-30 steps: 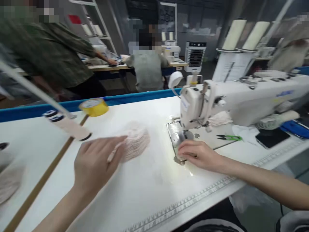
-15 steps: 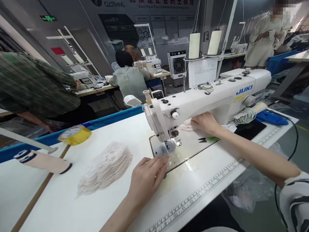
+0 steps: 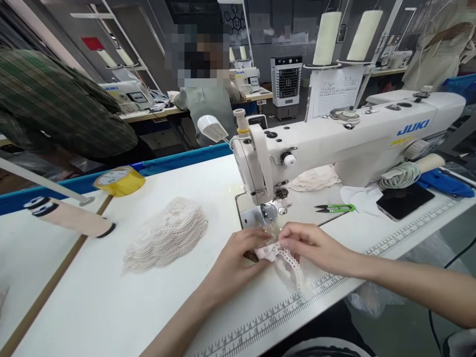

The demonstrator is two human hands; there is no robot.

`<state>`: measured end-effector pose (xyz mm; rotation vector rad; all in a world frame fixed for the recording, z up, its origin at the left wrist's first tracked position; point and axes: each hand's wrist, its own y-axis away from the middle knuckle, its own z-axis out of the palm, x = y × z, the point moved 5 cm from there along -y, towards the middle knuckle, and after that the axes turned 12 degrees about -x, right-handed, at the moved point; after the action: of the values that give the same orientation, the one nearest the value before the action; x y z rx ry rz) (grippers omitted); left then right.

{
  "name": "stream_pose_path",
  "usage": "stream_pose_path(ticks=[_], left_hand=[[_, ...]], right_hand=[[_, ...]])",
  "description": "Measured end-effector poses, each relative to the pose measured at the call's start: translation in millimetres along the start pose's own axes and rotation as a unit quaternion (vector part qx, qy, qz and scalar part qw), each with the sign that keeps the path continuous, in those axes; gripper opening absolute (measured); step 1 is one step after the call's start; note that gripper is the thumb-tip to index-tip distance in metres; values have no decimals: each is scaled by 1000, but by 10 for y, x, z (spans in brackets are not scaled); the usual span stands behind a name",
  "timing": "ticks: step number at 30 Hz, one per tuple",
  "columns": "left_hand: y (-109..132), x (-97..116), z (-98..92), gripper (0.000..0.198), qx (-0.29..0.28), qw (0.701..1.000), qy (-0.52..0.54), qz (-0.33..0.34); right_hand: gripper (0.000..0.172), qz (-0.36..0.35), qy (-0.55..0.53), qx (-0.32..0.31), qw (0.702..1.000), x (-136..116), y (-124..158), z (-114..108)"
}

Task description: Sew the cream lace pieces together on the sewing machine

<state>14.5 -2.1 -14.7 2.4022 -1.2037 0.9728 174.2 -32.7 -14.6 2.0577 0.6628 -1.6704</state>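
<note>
Apparently arranging a lace-edged piece (image 3: 292, 263) by hand on the near side of the needle plate (image 3: 250, 218). Pinched close between thumb and forefinger of the right hand (image 3: 310, 243); flanked at the other end by the curved, part-open left hand (image 3: 240, 260), firm hold or light touch impossible to tell. Next, probably calling for edges kept even and flat. Hidden: underside, left fingertip contact. Hard to make out: lower end, blurred near the ruler strip (image 3: 275, 317).
</note>
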Motion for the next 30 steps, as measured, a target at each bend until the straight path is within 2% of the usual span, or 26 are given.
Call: stream_pose_path(ticks=[2, 4, 6, 8, 9, 11, 14, 16, 17, 20, 22, 24, 26, 28, 30], left_hand=[[25, -25, -35, 13, -22, 993, 111, -17], [41, -43, -69, 14, -18, 985, 167, -37], [48, -43, -123, 11, 15, 987, 152, -47], [59, -18, -199, 7, 50, 992, 107, -39], [68, 2, -243, 7, 62, 994, 87, -27], [92, 31, -327, 13, 57, 996, 70, -11], [130, 2, -373, 18, -31, 993, 101, -48], [168, -51, -338, 21, -92, 979, 143, -110], [190, -77, -318, 22, -103, 973, 148, -146], [249, -108, -270, 26, -84, 967, 66, -232], [270, -70, -221, 27, -83, 967, -17, -242], [274, -13, -158, 23, -103, 968, -67, -218], [268, 26, -114, 19, -119, 973, -63, -190], [252, 50, -100, 17, -126, 978, 9, -163], [225, 72, -111, 14, -124, 977, 114, -129]], right_hand=[[23, 10, -101, 25, 995, 38, 57, -11], [22, 12, -125, 51, 991, 40, 95, -80], [20, 0, -93, 82, 992, -19, 127, -141], [17, -37, -16, 88, 995, -159, 153, -116], [16, -68, 38, 71, 994, -253, 161, -53], [12, -138, 173, -15, 975, -425, 171, 172], [15, -171, 350, -137, 911, -454, 168, 518], [18, -156, 407, -161, 886, -357, 130, 640], [18, -152, 419, -163, 880, -304, 107, 681], [18, -146, 440, -171, 869, -178, 61, 792], [18, -145, 446, -176, 865, -149, 62, 856], [18, -147, 441, -183, 866, -158, 79, 895], [17, -160, 408, -169, 883, -199, 88, 856], [14, -181, 330, -99, 921, -265, 70, 681], [14, -155, 224, -4, 962, -271, 17, 399]])
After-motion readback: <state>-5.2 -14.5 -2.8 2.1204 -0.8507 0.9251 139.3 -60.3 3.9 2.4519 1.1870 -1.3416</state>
